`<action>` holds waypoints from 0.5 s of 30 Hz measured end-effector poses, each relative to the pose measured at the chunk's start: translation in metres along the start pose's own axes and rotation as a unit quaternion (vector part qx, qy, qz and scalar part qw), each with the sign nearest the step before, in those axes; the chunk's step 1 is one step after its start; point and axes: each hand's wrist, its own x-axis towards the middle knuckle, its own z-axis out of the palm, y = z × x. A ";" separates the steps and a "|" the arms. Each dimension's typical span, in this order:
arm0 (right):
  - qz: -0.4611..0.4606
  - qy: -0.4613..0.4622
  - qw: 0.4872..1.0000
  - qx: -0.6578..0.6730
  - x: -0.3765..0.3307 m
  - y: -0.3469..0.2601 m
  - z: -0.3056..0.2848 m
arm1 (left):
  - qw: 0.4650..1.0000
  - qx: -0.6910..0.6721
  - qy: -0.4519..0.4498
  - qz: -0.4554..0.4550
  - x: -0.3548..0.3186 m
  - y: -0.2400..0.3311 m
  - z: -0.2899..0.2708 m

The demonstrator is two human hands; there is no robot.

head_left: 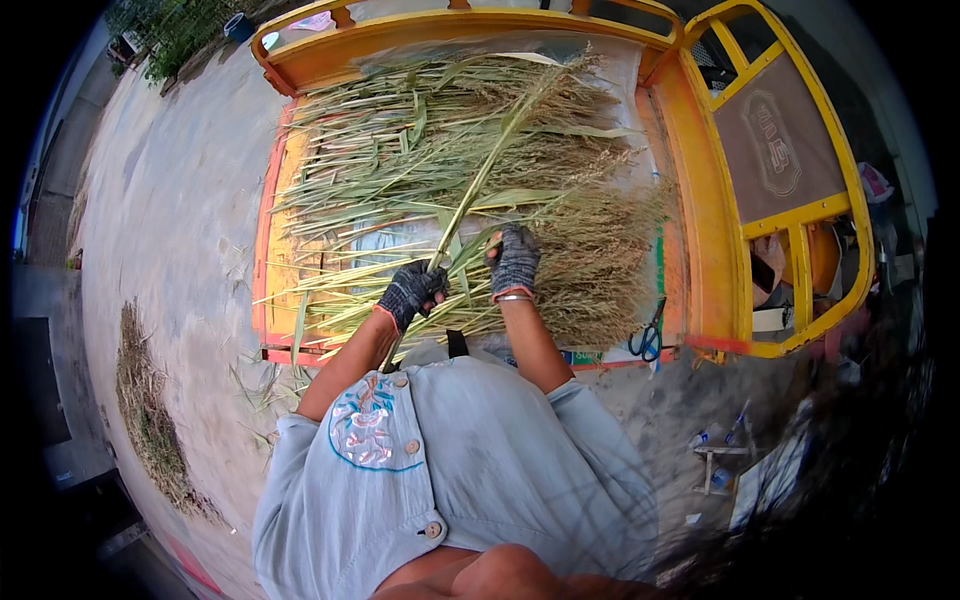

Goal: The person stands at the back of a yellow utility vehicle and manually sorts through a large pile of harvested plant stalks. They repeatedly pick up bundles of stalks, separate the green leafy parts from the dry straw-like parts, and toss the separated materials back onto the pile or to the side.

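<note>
A pile of dry grass stalks with feathery seed heads (450,150) lies across the bed of an orange and yellow cart (700,210). My left hand (412,292), in a dark knit glove, is closed around a long green stalk (490,165) near its base. The stalk slants up and to the right over the pile. Just to the right, my right hand (514,262), also gloved, grips stalks at the near edge of the pile. Both forearms rise from my light blue shirt at the bottom.
Blue-handled scissors (647,335) lie on the cart's near right corner. A heap of cut grass (150,420) lies on the concrete ground at the left. Small bottles and clutter (725,450) sit on the ground at the right. The cart's yellow rail frame (800,215) rises right.
</note>
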 end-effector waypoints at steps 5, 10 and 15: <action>-0.033 -0.038 0.998 0.025 0.006 0.008 -0.007 | 0.994 0.113 0.002 -0.001 -0.001 0.000 -0.012; -0.018 0.042 0.998 0.037 -0.004 -0.012 0.005 | 0.976 0.188 0.051 0.093 0.003 -0.036 -0.037; 0.001 0.143 0.982 0.123 0.039 -0.050 -0.025 | 0.958 0.246 0.080 0.121 -0.022 -0.061 -0.074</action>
